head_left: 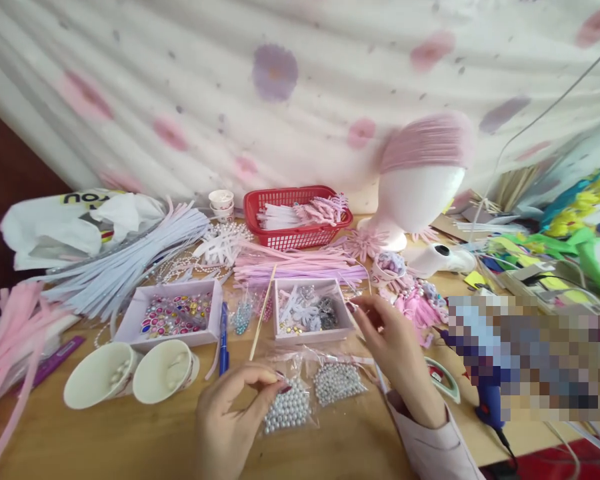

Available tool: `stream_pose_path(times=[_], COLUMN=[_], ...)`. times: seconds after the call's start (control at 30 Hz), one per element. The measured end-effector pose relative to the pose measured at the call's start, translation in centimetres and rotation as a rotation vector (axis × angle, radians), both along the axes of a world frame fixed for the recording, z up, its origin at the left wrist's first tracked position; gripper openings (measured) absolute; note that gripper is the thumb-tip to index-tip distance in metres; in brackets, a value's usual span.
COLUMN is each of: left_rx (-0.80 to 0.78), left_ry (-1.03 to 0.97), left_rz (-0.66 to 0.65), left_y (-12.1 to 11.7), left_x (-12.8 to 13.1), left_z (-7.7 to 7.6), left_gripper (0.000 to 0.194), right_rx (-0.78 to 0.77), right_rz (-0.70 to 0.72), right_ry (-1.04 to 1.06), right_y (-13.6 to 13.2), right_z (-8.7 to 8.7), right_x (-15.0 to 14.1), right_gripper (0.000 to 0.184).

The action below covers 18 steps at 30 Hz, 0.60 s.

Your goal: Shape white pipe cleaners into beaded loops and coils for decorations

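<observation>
The table (145, 440) is brown wood, with lots of craft bits on it; long fuzzy stems (300, 263), pink and purple, lie in a pile at the back of the middle; the gem box (214, 313) sits to the left, full of shiny pink, gold and blue gems.

The right hand (387, 330) is just beside the box, with its fingers bent and the thumb near the first finger; I cannot tell if it has hold of a tiny thing; the left hand (235, 407) has its thumb and first finger pinched together, just over the left bag; I cannot tell if something small is between them.

The box (314, 338) is pale purple, with white fuzzy bits, grey bits and gold bits inside; in front of it lie two clear bags; the left bag (286, 410) has round, shiny, silvery beads; the right bag (337, 385) has smaller grey ones.
</observation>
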State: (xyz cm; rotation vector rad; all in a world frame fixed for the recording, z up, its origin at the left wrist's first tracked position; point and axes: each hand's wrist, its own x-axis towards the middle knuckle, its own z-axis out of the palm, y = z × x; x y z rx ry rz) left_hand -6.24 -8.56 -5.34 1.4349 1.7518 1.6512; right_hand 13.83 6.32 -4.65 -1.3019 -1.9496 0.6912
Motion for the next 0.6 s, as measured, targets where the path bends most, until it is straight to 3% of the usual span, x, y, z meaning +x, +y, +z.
stream_pose_path(times=[0.13, 0.27, 0.43, 0.5, 0.6], left_rx=[0.042, -0.032, -0.112, -0.125, -0.134], left_ry=[0.021, -0.076, -0.165, -0.164, -0.125], left_rz=[0.005, -0.003, 0.168, 0.231, 0.249], left_y=[0.3, -0.2, -1.6, -2.1, -2.3], left_x=[-0.4, -0.2, 0.1, 0.1, 0.4], left_z=[0.1, -0.5, -1.2, -1.2, -0.7], left_gripper=[0.013, 0.017, 0.025, 0.021, 0.018], right_rx=[0.022, 0.028, 0.058, -0.014, -0.290], right_rz=[-0.128, -0.208, -0.180, -0.187, -0.128], right_ry=[0.094, 0.185, 0.254, 0.402, 0.809], right_y=[-0.6, -1.7, -2.8, -3.1, -3.1], right_z=[0.5, 1.1, 1.2, 1.2, 1.5], right_x=[1.1, 1.6, 2.5, 2.5, 2.1], right_gripper=[0.023, 0.033, 0.050, 0.056, 0.059])
